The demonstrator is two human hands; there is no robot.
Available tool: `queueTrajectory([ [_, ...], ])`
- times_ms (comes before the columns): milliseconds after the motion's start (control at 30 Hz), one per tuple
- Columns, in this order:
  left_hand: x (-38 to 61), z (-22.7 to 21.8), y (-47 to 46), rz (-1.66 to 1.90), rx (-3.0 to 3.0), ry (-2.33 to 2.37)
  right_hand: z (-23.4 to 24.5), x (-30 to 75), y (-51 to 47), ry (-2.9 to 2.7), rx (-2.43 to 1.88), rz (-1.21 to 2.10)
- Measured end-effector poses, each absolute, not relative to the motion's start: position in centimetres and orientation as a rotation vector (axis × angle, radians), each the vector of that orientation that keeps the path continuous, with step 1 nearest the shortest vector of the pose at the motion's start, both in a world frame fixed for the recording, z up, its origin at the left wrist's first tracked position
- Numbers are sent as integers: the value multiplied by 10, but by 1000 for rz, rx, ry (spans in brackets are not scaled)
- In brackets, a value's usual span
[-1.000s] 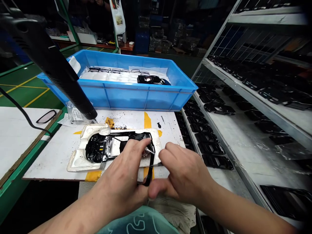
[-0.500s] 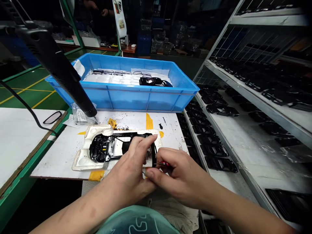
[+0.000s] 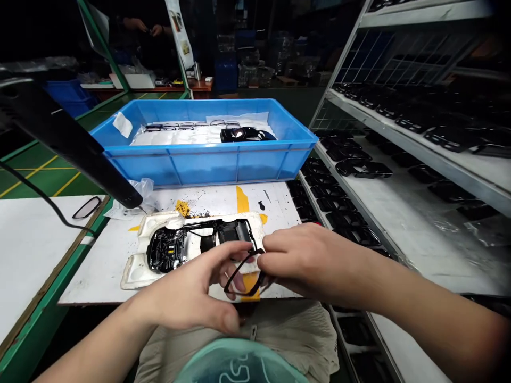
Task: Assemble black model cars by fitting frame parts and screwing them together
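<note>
My right hand (image 3: 297, 258) is closed on a black-rimmed clear window piece (image 3: 254, 291), pinching its upper right corner. My left hand (image 3: 191, 284) is open, thumb and fingers spread around the piece's left side; some fingertips show through the clear part, and whether they touch it I cannot tell. A bit of red shows just behind my right hand, its object mostly hidden. Beyond both hands, a glossy black model car body (image 3: 165, 252) lies with its inside facing up in a white foam cradle (image 3: 130, 271) on the white work board (image 3: 91, 282).
A blue bin (image 3: 207, 162) behind the cradle holds black-rimmed pieces and a black car body. A black electric screwdriver (image 3: 96, 159) hangs at the left, near a plastic bag (image 3: 139, 194). Racks (image 3: 403, 223) of black bodies stand right. Another person's hands (image 3: 146, 26) show far back.
The black-rimmed piece has come into view in my right hand, in front of the car body. My left hand has drawn back toward me and left, its fingers spread. The view has shifted slightly.
</note>
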State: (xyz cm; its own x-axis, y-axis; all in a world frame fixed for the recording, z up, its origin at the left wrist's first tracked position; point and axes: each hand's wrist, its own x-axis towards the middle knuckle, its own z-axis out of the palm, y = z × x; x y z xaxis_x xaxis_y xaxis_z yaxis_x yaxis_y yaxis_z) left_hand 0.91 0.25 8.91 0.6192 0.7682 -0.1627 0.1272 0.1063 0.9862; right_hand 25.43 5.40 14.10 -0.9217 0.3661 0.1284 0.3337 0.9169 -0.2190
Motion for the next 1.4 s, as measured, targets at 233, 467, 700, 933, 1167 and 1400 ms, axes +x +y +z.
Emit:
queueTrajectory([
  [233, 26, 99, -4, 314, 1555, 948, 134, 250, 44, -2924, -276, 39],
  [467, 35, 91, -21, 574, 1430, 1077, 114, 250, 52, -2519, -855, 367],
  [700, 43, 91, -26, 500, 1508, 1162, 113, 242, 46, -2600, -913, 368],
  [933, 51, 83, -26, 781, 1701, 1211, 117, 242, 44, -2606, -973, 96],
  [1167, 38, 89, -25, 819, 1792, 1211, 120, 238, 44, -2566, -915, -79],
  [1400, 34, 90, -23, 813, 1783, 1165, 119, 233, 43, -2563, -919, -136],
])
